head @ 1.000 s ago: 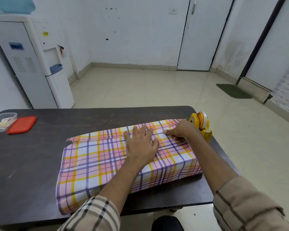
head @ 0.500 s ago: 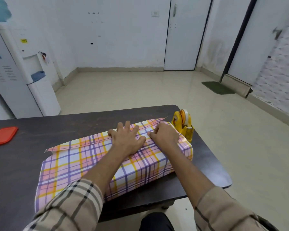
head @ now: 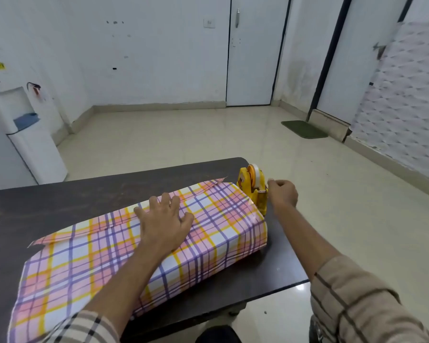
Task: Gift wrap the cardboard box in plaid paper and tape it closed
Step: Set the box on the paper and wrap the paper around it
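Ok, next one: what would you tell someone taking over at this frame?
Left grip: open, pressing the pink, yellow and purple plaid paper flat at its top overlap.
Right grip: fingers curled at the yellow plastic tape dispenser by the box's right end; tape pinch unclear.
Done: paper wrapped over the hidden box.
Left: tape the seam, fold and tape both ends.

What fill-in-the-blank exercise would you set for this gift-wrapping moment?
The left hand lies flat on paper whose pattern is ____. The right hand is at the tape dispenser, whose colour is ____. The tape dispenser stands on the dark table, to the ____ of the paper. Missing words: plaid; yellow; right.
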